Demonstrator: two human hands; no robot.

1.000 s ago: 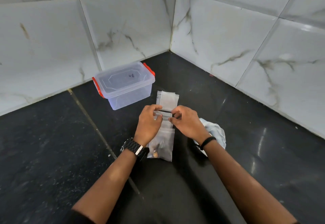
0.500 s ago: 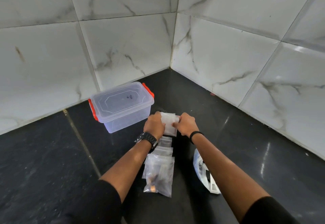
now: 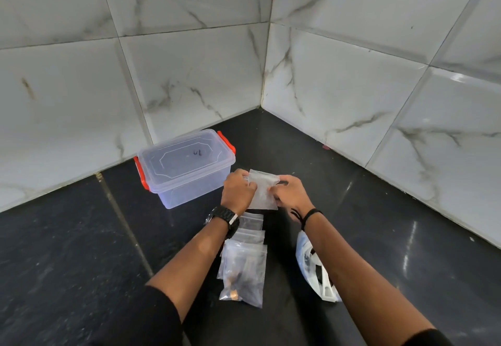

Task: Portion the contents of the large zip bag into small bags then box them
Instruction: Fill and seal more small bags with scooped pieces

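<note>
Currently your left hand [image 3: 237, 189] and right hand [image 3: 291, 192] both pinch the top of one small bag [image 3: 262, 192], held above the dark counter [image 3: 81, 264] just beside the lidded clear box [image 3: 187, 166]. It looks empty. Judged step: opening its zip mouth. Keep thumbs on opposite lips and peel apart evenly, so the thin film does not tear. The large zip bag [image 3: 242, 278], with its contents at the bottom, lies flat between your forearms, spare small bags [image 3: 250, 227] overlapping above it. Box latches appear closed; unclip before boxing.
</note>
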